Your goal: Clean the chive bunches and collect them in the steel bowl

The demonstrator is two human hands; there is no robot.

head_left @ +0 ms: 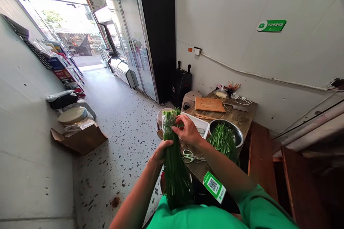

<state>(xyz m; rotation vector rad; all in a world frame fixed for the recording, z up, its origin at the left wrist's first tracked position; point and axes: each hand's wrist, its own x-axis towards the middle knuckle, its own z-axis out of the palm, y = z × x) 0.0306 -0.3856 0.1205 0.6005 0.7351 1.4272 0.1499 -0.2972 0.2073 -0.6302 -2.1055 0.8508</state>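
A long bundle of garlic chives (176, 171) stands upright in front of me, its pale cut ends at the top and its green leaves hanging toward my lap. Clear plastic wrap (168, 120) binds it just below the cut ends. My left hand (160, 151) grips the bundle under the wrap, thumb across the front. At the right edge of the wrap, my right hand (187, 128) has curled thumb and fingers picking at the plastic. Green-handled scissors (189, 156) lie on the wooden table (243, 114) just right of the bundle.
A metal bowl (240, 134) of loose chives and a white tray (202, 123) stand on the table. Behind them are a cutting board (209, 104) and a cleaver (239, 107). A QR-code card (214, 186) is near my lap. Stools (191, 96) stand beyond; a cardboard box (80, 139) sits left.
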